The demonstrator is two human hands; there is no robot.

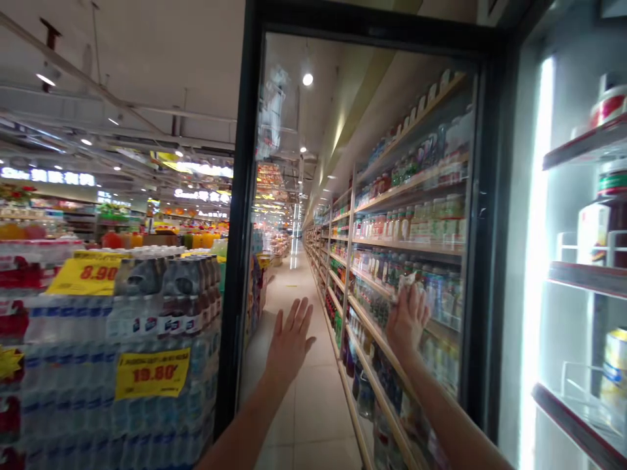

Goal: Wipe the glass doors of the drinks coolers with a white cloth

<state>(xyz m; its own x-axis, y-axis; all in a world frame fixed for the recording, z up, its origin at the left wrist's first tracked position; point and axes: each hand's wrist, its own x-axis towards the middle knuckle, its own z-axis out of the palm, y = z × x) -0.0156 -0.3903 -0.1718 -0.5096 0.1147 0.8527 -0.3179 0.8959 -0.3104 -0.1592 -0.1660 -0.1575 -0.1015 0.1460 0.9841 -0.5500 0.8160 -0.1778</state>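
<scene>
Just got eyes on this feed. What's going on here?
Someone is reaching up at an open glass door beside a lit cooler in a shop. The right hand is raised with what looks like a crumpled whitish cloth. The left hand is open; whether it touches the glass is unclear.

We are facing a glass door (362,248) that is blocking the way forward, its black frame (234,215) walling both sides. Between our 2 hands, left (290,336) and right (405,323), a sideways stretch is lying free. Rightward, 3 cooler shelves (588,277) are obstructing; leftward, stacked bottles (68,356).
</scene>
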